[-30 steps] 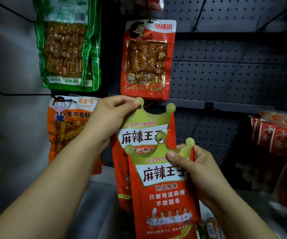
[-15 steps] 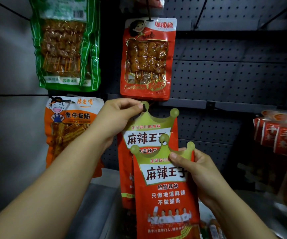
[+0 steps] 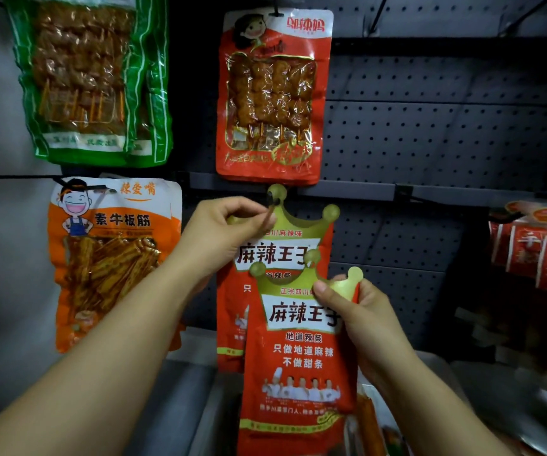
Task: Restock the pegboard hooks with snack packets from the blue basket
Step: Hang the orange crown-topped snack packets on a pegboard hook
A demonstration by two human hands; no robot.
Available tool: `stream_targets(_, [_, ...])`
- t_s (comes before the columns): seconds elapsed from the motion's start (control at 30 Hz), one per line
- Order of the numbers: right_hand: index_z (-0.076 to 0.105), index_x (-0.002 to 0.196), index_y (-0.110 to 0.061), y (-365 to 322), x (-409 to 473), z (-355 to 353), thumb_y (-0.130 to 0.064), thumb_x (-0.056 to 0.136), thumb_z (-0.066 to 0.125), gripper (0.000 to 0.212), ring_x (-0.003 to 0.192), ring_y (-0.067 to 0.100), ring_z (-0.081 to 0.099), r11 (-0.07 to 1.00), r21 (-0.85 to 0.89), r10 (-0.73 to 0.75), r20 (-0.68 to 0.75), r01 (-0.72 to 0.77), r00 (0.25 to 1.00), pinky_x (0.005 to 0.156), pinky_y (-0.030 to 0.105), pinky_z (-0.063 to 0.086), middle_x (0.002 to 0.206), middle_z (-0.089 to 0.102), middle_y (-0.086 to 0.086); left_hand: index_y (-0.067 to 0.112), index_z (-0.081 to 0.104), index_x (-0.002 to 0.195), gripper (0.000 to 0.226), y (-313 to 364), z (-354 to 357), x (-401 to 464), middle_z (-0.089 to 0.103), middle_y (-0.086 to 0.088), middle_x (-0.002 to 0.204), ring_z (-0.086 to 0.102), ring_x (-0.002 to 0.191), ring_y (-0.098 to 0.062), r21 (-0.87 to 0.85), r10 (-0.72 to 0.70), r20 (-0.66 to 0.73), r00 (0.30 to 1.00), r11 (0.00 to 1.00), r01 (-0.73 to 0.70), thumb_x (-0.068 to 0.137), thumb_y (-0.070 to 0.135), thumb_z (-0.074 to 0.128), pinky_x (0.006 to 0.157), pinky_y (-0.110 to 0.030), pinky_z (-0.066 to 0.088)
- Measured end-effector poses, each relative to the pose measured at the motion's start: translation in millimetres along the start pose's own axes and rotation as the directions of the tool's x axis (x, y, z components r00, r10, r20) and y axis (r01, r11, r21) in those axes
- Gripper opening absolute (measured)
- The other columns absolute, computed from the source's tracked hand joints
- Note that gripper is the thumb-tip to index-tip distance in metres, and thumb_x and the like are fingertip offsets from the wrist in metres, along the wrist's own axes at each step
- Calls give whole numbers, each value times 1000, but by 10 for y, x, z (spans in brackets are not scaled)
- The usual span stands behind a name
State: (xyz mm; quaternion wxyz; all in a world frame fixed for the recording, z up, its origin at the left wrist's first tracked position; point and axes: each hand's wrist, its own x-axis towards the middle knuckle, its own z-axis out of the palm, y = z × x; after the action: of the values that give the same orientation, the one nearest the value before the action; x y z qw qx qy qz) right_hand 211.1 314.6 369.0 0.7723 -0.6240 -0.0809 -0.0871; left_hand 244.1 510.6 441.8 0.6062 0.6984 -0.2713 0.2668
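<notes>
**Red packets at a dark pegboard**

Red crown-topped rear packet [image 3: 285, 255] hangs at a hook, its top pinched by the left hand [image 3: 223, 238]. Right hand [image 3: 361, 311] grips the front packet [image 3: 298, 363] just below. Grey perforated pegboard [image 3: 430, 133] carries green [image 3: 91, 77] and orange [image 3: 111, 258] packs.

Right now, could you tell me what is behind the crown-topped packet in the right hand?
Behind the front packet is a matching crown-topped packet, its top pinched by the left hand at the hook. Its lower right part is covered, as is the pegboard behind.
</notes>
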Motion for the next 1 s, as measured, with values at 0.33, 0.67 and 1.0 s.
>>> stream_targets(0.33, [61, 92, -8, -3, 135, -154, -40, 67, 72, 42, 73, 23, 74, 961, -254, -130, -60, 111, 990, 67, 38, 59, 81, 76, 7, 2, 72, 88, 23, -355, 227, 647, 72, -16, 89, 65, 82, -23, 188, -158, -81, 984, 967, 171, 79, 24, 74, 74, -35, 51])
stream_targets(0.67, [54, 84, -14, -193, 42, -126, -38, 58, 78, 42, 66, 27, 73, 964, -169, -205, 25, 207, 978, 52, 26, 55, 76, 75, 12, 10, 70, 99, 20, -508, 292, 779, 67, -14, 107, 65, 100, -28, 148, -162, -132, 978, 972, 181, 81, 17, 73, 80, -33, 54])
stream_targets(1.0, [60, 65, -35, -346, -50, 31, -39, 63, 76, 17, 71, 25, 74, 939, -194, -272, 88, 284, 958, 60, 32, 59, 80, 76, 7, 36, 64, 87, 14, -145, -56, -27, 69, 18, 86, 62, 83, 8, 33, 38, -130, 991, 999, -34, 85, 23, 65, 69, -6, 47])
